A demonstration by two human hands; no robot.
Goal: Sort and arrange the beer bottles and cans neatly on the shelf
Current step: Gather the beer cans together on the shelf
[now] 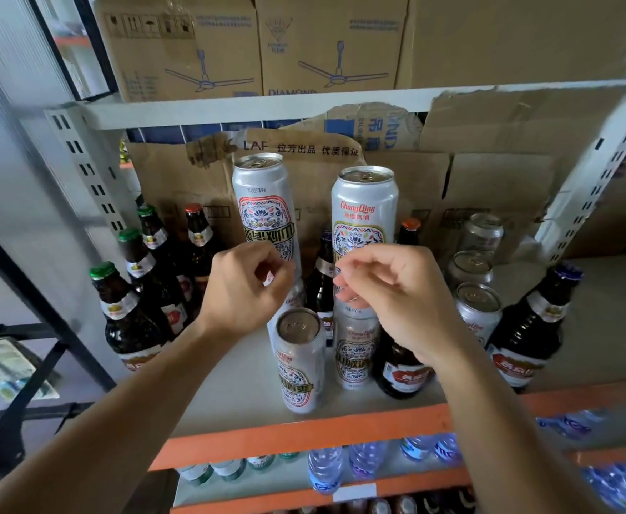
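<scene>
Both stacked cans (263, 205) upright; L hand (243, 291), R hand (396, 294) close.

Front can (298, 359) near the shelf (230, 402) edge; left of it, bottles (133, 313) lined up running back; just behind it, stacked cans (363, 217) two high; right of it, a file of cans (476, 309), then a lone bottle (530, 328) beyond
</scene>
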